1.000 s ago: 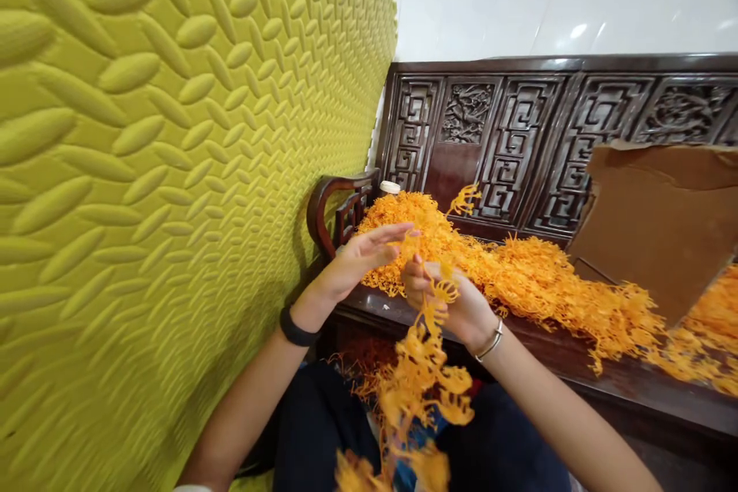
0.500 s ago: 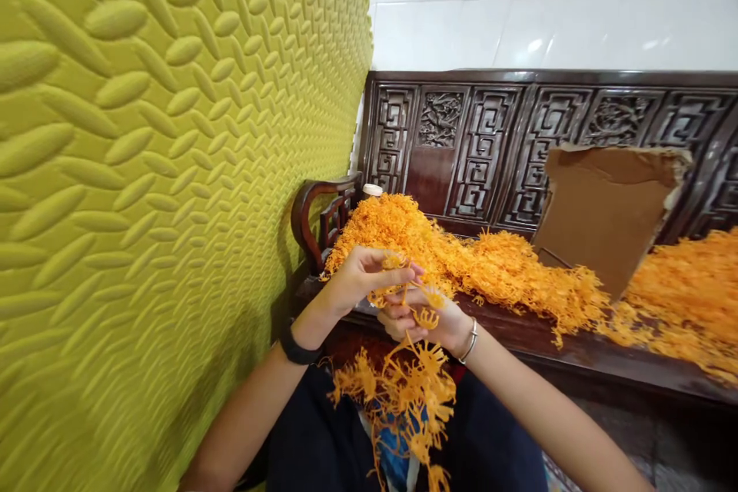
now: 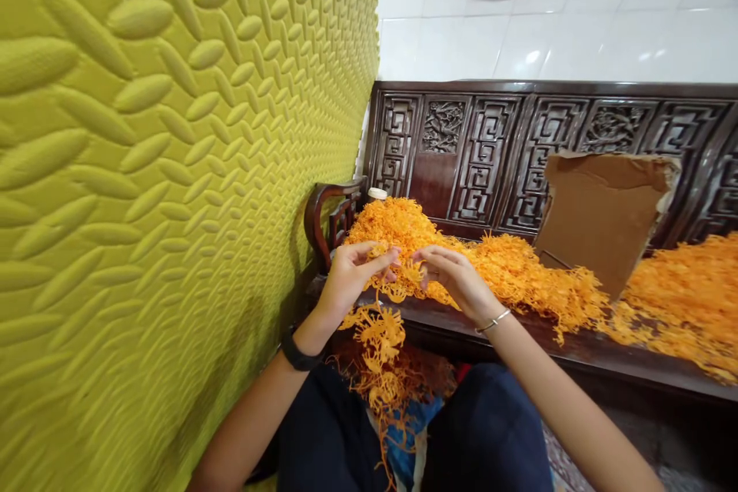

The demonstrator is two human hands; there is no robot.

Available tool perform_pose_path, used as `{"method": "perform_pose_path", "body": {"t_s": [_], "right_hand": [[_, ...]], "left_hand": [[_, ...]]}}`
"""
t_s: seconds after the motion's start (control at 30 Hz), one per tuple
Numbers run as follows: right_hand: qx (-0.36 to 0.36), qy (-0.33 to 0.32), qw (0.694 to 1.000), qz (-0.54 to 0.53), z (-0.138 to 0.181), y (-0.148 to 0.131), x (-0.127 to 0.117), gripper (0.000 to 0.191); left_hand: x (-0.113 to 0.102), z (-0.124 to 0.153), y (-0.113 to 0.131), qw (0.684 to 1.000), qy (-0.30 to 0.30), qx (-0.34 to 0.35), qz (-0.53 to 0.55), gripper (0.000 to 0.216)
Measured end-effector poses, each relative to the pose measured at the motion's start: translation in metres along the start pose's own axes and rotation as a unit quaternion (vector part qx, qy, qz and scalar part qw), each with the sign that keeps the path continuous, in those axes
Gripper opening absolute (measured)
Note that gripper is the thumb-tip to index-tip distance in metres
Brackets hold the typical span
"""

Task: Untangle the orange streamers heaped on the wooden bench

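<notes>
My left hand (image 3: 349,277) is closed in a pinch on a strand of orange plastic flower pieces (image 3: 381,338), which dangles from it down between my knees. Facing it, my right hand (image 3: 463,283) has its fingertips bent round a small orange flower piece (image 3: 413,274); the exact grip is partly hidden against the pile. A gap separates the two hands. Behind them a heap of the same orange flower pieces (image 3: 397,221) covers the left end of the dark wooden bench (image 3: 461,327).
A torn cardboard sheet (image 3: 600,215) leans on the carved bench back (image 3: 441,184), with another orange heap (image 3: 692,284) to its right. A white-lidded jar (image 3: 377,194) stands behind the left heap. The yellow textured wall covering (image 3: 173,207) rises close on my left, beside the bench's armrest (image 3: 317,219).
My hands were together, with the right one under the left. My right hand has moved away to the right and up, and the dangling strand has shifted left beneath my left hand.
</notes>
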State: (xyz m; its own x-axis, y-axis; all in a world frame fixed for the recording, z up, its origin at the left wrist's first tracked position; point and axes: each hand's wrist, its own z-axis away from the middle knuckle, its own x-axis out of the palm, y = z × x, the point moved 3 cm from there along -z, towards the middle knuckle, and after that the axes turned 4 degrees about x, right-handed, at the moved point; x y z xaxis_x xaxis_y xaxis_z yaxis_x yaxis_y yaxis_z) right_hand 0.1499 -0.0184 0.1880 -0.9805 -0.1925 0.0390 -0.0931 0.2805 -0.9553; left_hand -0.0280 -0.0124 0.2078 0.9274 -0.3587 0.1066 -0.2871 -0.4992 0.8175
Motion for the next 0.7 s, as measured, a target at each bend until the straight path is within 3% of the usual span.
{"method": "perform_pose_path", "body": {"t_s": [0.17,0.3,0.47,0.53,0.6,0.67,0.7], "right_hand": [[-0.063,-0.01,0.997,0.052,0.019,-0.035,0.011,0.023],[-0.066,-0.002,0.99,0.126,0.029,-0.049,0.026,0.026],[-0.095,0.089,0.966,0.224,0.034,-0.05,0.025,0.025],[-0.11,0.111,0.958,0.238,0.034,-0.05,0.02,0.027],[-0.129,0.128,0.954,0.237,0.035,-0.052,0.013,0.029],[-0.149,0.142,0.951,0.233,0.038,-0.054,0.005,0.031],[-0.154,0.144,0.95,0.232,0.04,-0.056,0.001,0.031]], "left_hand": [[0.001,0.011,-0.004,0.999,-0.016,0.006,-0.05,0.022],[0.008,0.018,-0.008,0.997,-0.039,0.017,-0.07,0.028],[0.021,0.025,-0.019,0.994,-0.072,0.017,-0.079,0.036],[0.022,0.027,-0.021,0.988,-0.075,0.048,-0.13,0.037],[0.017,0.026,-0.023,0.964,-0.044,0.118,-0.236,0.04],[0.007,0.022,-0.028,0.907,-0.022,0.176,-0.381,0.047],[0.001,0.017,-0.036,0.878,-0.036,0.163,-0.448,0.048]]}}
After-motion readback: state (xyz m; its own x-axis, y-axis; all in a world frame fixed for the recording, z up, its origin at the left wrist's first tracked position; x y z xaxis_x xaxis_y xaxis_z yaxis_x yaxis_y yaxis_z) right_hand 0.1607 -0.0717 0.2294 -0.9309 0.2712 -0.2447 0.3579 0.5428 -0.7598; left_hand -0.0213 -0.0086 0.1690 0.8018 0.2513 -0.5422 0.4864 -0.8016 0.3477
